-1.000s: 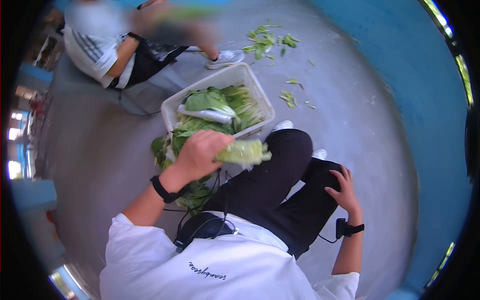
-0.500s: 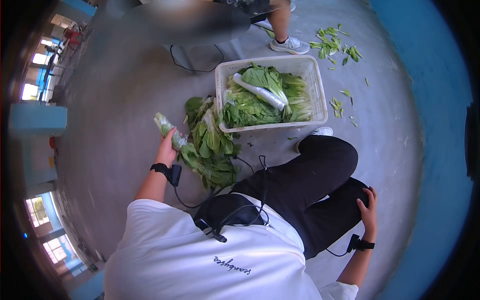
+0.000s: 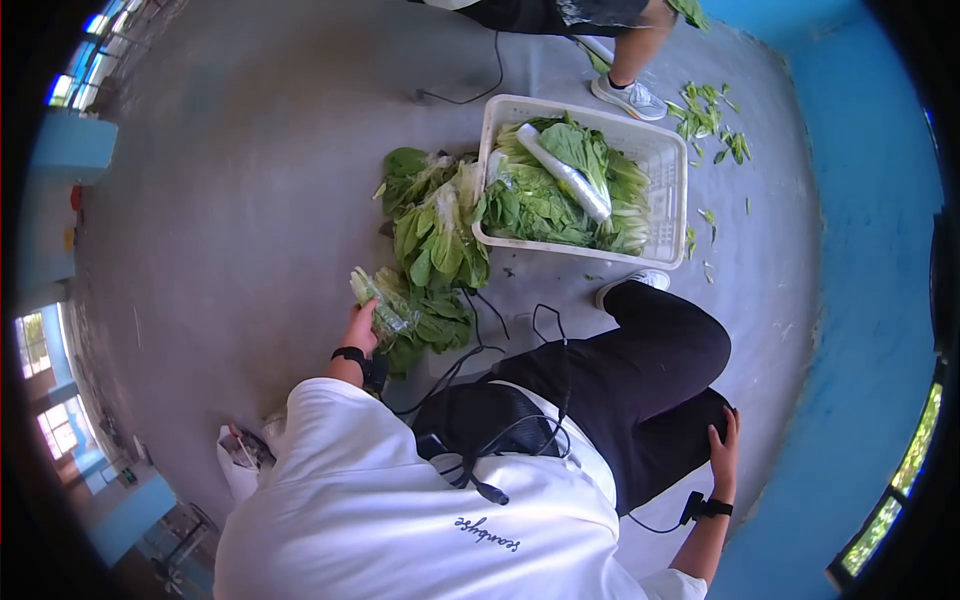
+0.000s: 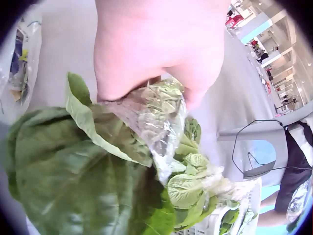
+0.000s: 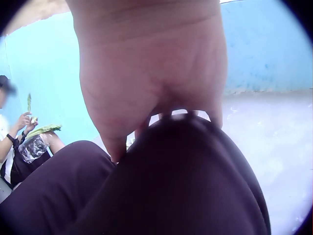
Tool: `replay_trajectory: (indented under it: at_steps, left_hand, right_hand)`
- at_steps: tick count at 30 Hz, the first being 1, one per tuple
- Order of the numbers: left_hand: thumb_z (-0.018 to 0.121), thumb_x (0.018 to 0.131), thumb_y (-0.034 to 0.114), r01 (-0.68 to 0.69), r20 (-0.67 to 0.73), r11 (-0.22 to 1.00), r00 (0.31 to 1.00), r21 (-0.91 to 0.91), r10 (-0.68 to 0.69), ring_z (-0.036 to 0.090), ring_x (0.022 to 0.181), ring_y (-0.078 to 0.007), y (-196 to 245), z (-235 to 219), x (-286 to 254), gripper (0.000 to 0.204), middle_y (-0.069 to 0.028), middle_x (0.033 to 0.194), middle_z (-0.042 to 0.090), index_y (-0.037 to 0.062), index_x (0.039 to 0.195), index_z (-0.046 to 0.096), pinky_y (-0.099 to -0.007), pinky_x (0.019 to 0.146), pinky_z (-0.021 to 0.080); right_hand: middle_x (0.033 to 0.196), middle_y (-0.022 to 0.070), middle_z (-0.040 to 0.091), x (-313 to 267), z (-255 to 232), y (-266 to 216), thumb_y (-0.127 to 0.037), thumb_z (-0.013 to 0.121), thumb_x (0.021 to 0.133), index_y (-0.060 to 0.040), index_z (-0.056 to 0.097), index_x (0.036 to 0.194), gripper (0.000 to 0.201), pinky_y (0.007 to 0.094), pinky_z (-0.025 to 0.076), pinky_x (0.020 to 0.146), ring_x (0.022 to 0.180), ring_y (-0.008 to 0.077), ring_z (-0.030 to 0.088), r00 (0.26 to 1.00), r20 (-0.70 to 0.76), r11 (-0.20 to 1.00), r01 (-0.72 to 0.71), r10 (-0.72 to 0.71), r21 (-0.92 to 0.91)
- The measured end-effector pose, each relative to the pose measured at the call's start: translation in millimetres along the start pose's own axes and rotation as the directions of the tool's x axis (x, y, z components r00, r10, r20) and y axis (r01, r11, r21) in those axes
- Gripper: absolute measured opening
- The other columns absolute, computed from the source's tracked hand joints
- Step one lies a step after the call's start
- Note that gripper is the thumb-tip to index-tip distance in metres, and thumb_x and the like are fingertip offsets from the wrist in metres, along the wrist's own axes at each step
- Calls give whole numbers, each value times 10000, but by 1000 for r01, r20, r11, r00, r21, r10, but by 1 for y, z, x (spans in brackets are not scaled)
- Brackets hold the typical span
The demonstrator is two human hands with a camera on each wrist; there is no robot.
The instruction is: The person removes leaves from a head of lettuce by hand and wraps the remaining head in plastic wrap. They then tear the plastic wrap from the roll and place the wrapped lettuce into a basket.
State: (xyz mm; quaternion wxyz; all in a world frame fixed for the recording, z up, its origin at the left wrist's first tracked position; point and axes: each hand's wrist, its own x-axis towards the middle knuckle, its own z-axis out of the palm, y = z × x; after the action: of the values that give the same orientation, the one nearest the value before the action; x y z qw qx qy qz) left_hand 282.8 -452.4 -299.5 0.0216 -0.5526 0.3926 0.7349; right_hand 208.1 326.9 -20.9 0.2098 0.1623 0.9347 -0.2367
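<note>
My left hand [image 3: 362,325] grips a bundle of leafy greens wrapped in clear film [image 3: 396,312]. The bundle is at the near end of a pile of other leafy bundles [image 3: 440,235] on the floor, its pale stalk ends toward the left. In the left wrist view, fingers and thumb curl round the filmed stalks [image 4: 164,115], and broad dark leaves [image 4: 83,166] spread out below. On the knee of the dark trousers [image 5: 181,171] rests my right hand [image 5: 151,73], fingers draped over it and holding nothing.
A white plastic crate [image 3: 662,225] of greens stands beside the pile, with a long shiny white roll [image 3: 565,175] on top. Loose leaves [image 3: 705,115] lie beyond it. Black cables [image 3: 480,345] trail by my lap. Another person [image 5: 24,142] sits opposite, handling greens.
My left hand has carried the wrapped bundle from in front of the crate, out to the left, then down to the near end of the pile. My right hand stays on the knee. The view has turned.
</note>
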Motion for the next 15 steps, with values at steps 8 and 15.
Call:
replay_trajectory:
  at_steps: [8, 15]
  left_hand:
    - [764, 904, 276, 145, -220, 989, 964, -29, -148, 670, 1060, -305, -59, -54, 39, 564, -178, 1238, 662, -11, 1356, 588, -467, 880, 540]
    - [806, 859, 356, 3, -425, 973, 900, 231, 98, 675, 1043, -307, -65, -52, 31, 602, -192, 1188, 702, -76, 1247, 645, -439, 891, 513]
  right_hand:
    - [1651, 190, 304, -3, -1, -10, -179, 647, 981, -100, 455, 1529, 586, 419, 264, 1244, 1516, 356, 320, 1000, 21, 998, -12, 13, -60]
    - [1641, 192, 316, 1, 4, -13, -181, 647, 984, -97, 459, 1524, 578, 416, 265, 1241, 1509, 352, 329, 999, 8, 997, -33, 34, -75]
